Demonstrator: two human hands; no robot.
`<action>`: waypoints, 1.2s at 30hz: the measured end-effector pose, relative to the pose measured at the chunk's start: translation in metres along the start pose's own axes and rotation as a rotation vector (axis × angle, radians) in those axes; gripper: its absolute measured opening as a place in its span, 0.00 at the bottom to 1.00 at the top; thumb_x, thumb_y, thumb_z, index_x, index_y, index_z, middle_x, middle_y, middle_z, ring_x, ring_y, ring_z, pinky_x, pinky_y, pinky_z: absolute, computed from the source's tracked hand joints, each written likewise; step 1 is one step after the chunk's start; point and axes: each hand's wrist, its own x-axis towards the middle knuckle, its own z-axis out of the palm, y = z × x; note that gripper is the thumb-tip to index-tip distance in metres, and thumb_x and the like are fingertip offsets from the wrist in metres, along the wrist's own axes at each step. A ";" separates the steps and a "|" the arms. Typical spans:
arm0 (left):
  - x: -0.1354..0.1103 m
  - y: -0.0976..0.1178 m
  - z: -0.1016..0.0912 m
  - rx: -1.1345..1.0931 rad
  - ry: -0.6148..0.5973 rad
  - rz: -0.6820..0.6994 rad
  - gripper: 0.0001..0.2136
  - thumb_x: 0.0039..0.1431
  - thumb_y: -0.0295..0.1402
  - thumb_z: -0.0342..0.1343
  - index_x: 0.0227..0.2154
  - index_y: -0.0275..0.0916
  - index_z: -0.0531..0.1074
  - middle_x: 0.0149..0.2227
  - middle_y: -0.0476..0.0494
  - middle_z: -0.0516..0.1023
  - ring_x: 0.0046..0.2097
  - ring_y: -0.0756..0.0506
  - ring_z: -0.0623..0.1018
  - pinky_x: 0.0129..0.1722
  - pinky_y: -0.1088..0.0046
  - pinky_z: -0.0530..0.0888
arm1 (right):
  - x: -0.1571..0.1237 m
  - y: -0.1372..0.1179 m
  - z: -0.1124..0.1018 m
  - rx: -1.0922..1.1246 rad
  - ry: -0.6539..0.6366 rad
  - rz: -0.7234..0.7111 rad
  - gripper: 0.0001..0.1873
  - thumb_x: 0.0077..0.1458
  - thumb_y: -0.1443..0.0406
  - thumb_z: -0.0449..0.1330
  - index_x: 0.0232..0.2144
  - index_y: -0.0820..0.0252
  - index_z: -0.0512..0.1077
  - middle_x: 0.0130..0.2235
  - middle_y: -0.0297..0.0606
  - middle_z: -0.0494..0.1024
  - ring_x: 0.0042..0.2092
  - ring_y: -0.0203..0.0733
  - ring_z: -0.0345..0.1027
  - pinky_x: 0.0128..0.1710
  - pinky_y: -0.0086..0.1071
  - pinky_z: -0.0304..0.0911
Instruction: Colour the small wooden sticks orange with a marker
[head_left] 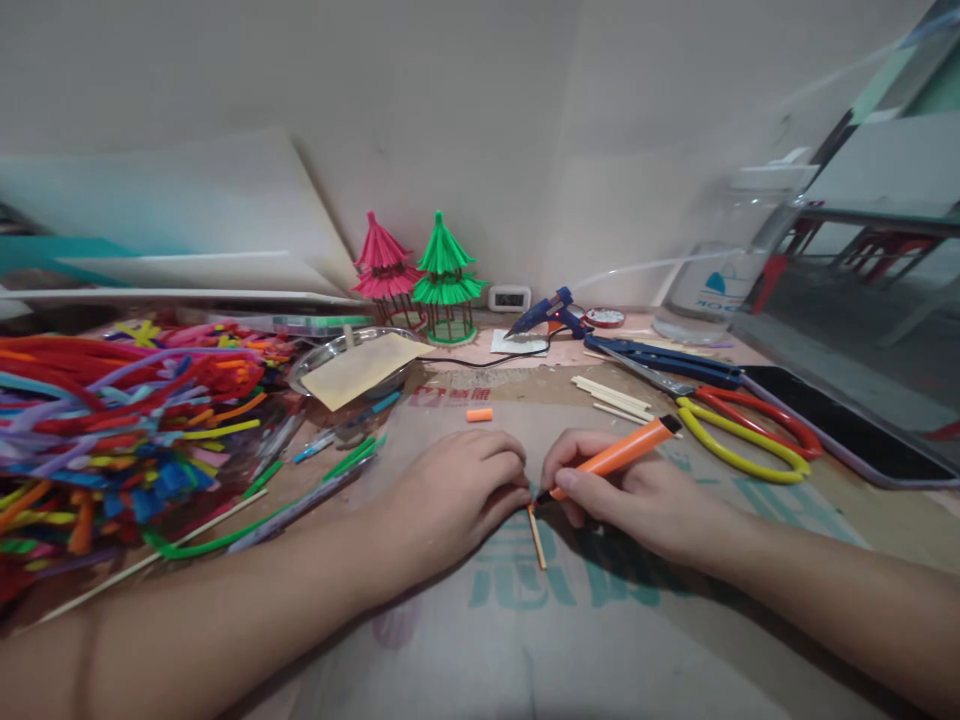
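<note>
My right hand point(615, 495) is closed around an orange marker pen point(626, 449), its dark tip touching the top end of a short wooden stick point(537, 540). My left hand point(461, 490) is curled with fingertips pinching that stick's upper end against the cardboard sheet point(600, 620). The marker's orange cap point(479, 414) lies loose just beyond my left hand.
A heap of coloured pipe cleaners point(112, 420) fills the left. A pink pagoda model point(384, 270), green pagoda model point(446, 280) and blue glue gun point(547, 312) stand at the back. Cut sticks point(611, 397), yellow and red cutters point(742, 435) and a phone point(840, 425) lie right.
</note>
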 end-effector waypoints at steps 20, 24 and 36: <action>0.007 -0.003 -0.001 0.034 -0.006 0.074 0.06 0.69 0.31 0.55 0.36 0.37 0.74 0.42 0.43 0.78 0.45 0.43 0.76 0.44 0.66 0.72 | -0.001 0.000 -0.002 0.009 0.100 -0.063 0.06 0.61 0.65 0.60 0.31 0.57 0.67 0.23 0.30 0.74 0.23 0.31 0.64 0.22 0.26 0.57; 0.008 -0.003 -0.001 0.041 0.015 0.088 0.05 0.68 0.31 0.56 0.36 0.37 0.74 0.43 0.43 0.79 0.45 0.43 0.76 0.45 0.66 0.71 | -0.002 0.000 -0.001 -0.045 0.107 -0.063 0.09 0.60 0.65 0.60 0.28 0.58 0.67 0.23 0.31 0.74 0.23 0.32 0.66 0.22 0.26 0.58; 0.007 -0.008 0.002 0.030 0.035 0.117 0.06 0.69 0.31 0.54 0.37 0.37 0.75 0.43 0.43 0.77 0.44 0.44 0.76 0.44 0.66 0.71 | 0.002 0.004 -0.003 -0.156 0.104 -0.047 0.10 0.60 0.63 0.61 0.28 0.58 0.66 0.24 0.31 0.75 0.26 0.33 0.66 0.24 0.27 0.60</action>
